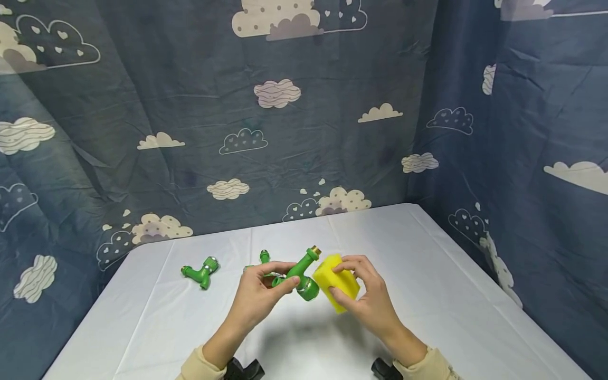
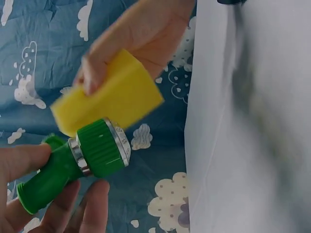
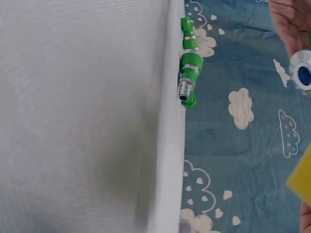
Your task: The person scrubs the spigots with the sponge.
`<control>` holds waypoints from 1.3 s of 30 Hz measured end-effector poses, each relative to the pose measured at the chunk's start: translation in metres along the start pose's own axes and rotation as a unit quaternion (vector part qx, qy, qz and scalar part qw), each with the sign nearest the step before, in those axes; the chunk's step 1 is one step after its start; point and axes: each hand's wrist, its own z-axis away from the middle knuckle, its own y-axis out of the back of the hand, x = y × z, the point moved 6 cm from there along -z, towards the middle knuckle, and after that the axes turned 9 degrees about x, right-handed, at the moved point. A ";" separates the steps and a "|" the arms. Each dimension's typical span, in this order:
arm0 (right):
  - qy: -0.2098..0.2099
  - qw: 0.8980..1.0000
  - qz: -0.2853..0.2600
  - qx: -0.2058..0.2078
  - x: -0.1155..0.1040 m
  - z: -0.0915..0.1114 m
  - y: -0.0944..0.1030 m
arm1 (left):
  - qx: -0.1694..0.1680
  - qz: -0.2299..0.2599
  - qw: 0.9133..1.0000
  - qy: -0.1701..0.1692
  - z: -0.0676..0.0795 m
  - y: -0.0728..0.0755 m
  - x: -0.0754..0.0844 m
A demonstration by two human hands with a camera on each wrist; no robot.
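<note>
My left hand [image 1: 256,295] holds a green Y-shaped pipe fitting [image 1: 300,269] above the table, thumb in front and fingers behind. A brass threaded end points up and to the right; a ribbed collar with a chrome ring [image 2: 119,141] faces my other hand. My right hand [image 1: 372,295] grips a yellow sponge [image 1: 334,279] between thumb and fingers, just right of the fitting. In the left wrist view, the sponge [image 2: 121,97] overlaps the collar's edge. At the right wrist view's right border, only a sponge corner [image 3: 302,177] and the fitting's chrome end [image 3: 300,68] show.
On the white table [image 1: 157,316], another green fitting [image 1: 201,273] lies at the left. A further green fitting [image 1: 264,257] lies behind my left hand, partly hidden by it. Dark cloud-patterned curtains [image 1: 190,105] stand behind and to the right of the table.
</note>
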 end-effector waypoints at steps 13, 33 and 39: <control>0.082 0.992 -0.045 -0.087 -0.016 0.006 -0.011 | 0.057 0.091 0.994 0.018 -0.002 0.007 -0.004; -0.010 0.998 -0.068 0.001 0.004 -0.016 0.015 | -0.121 -0.051 0.991 -0.018 0.004 -0.005 0.004; -0.292 0.867 -0.345 -0.210 0.015 -0.005 -0.002 | -0.148 0.021 0.988 -0.048 0.005 -0.009 0.010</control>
